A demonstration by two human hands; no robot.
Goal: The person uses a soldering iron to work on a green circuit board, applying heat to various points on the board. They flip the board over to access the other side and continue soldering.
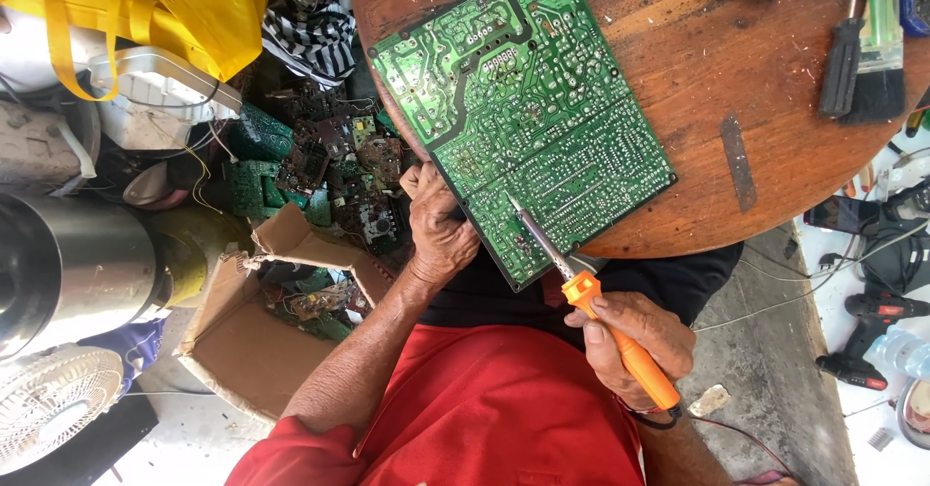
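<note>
1. A large green rectangular circuit board (523, 108) lies solder side up on a round brown wooden table (717, 108). It sits at a slant, and its lower left corner overhangs the table edge above the person's lap.

2. The left hand (438, 226) grips the board's overhanging left edge. The fingers are closed around that edge, with the thumb side resting against the green face.

3. The right hand (635, 343) is wrapped firmly around the orange plastic handle of a soldering iron (591, 300). The iron's thin metal tip points up and to the left and touches the board near its lower middle.

4. As for progress, the work appears to be under way at a single solder joint. The board looks whole, with rows of silver joints across it. I cannot tell whether any parts have been freed from the far side.

5. To the left, below the table, an open brown cardboard box (257, 336) and a heap of scrap circuit boards (329, 166) hold many other boards.

6. A black-bristled paintbrush (862, 50) lies on the table's right side. A black and red power drill (872, 336) lies on the floor to the right.
</note>
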